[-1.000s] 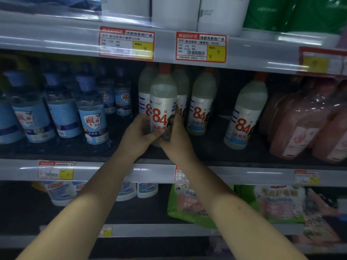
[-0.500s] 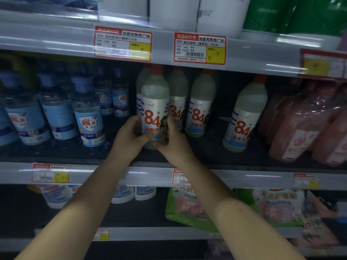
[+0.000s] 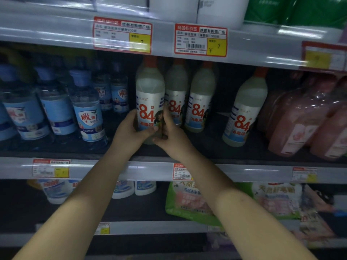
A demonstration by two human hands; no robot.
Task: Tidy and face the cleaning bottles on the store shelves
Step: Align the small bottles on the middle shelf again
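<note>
A: Which one is in hand?

B: The front 84 bottle (image 3: 149, 102), white with a red cap, standing toward the front edge of the middle shelf (image 3: 244, 170), left of centre. The left hand (image 3: 129, 131) wraps its lower left side and the right hand (image 3: 170, 134) its lower right, so each grip is closed on that same bottle near the base.

A: Is it facing out?

B: Nearly. The red "84" reads toward the aisle, though the label looks turned a touch to the left. I can't tell whether the base sits on the shelf or is just lifted.

A: How would you finish it well?

B: Keep both grips low, twist until the "84" sits square to the front edge, then set it flat and in line with the two 84 bottles behind (image 3: 187, 98), which stand just beside it. Don't shove sideways: the blue-capped bottles (image 3: 88, 111) are near on the left.

A: Anything left after that?

B: Probably the lone 84 bottle (image 3: 244, 111), standing well apart toward the right, by the pink refill packs (image 3: 304, 121). It wants drawing in with the rest.
</note>
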